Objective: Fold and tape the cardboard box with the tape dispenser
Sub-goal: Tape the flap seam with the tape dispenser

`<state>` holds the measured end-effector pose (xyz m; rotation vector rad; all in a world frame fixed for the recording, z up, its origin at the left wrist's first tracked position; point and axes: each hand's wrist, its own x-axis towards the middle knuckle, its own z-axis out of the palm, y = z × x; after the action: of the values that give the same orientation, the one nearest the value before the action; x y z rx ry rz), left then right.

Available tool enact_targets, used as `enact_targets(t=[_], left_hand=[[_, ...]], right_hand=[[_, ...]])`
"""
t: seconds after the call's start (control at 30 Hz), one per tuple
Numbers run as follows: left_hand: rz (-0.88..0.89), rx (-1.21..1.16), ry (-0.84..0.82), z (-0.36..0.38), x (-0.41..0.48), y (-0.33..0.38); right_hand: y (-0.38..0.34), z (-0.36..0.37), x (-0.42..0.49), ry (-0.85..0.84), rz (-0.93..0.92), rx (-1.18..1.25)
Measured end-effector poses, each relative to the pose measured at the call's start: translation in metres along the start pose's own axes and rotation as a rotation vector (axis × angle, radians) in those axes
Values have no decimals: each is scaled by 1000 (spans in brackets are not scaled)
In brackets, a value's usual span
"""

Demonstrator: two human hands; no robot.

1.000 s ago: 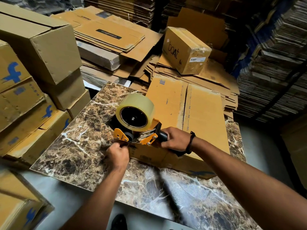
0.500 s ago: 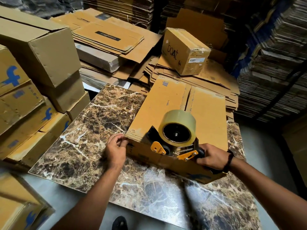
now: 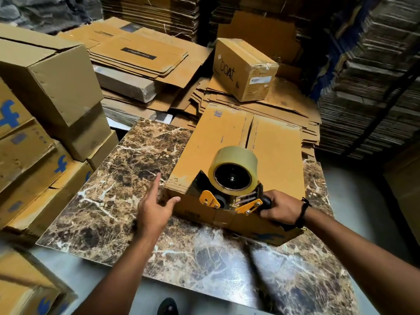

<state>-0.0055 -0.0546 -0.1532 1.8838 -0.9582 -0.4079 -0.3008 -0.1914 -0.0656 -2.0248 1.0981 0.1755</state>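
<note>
Our right hand (image 3: 280, 208) grips the handle of the tape dispenser (image 3: 228, 192), which sits at the near edge of the cardboard box (image 3: 204, 155) on the marble desk (image 3: 113, 189). Our left hand (image 3: 154, 211) hovers beside the box's near-left corner, fingers (image 3: 156, 185) spread wide, holding nothing.

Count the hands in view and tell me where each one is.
2. The left hand is open at the near left corner of the cardboard box, thumb near its side. The right hand holds the tape dispenser at the box's near edge.
</note>
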Motion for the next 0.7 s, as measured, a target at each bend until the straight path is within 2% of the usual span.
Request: enact_targets(t=[0.1,0.2,0.3,0.4,0.7], left_hand=[[463,301,-142,5,11,1],[620,429,-101,5,20,-5],[688,483,-52,3,23,-2],[681,487,-42,5,24,-2],[657,598,-56,22,15,14]], right_hand=[[-2,0,-1,21,4,-10],[-3,0,-5,27,-9,-2],[1,-1,-10,13,-38,20],[16,-10,-20,19,-39,34],[97,-24,-71,121,159,-81]])
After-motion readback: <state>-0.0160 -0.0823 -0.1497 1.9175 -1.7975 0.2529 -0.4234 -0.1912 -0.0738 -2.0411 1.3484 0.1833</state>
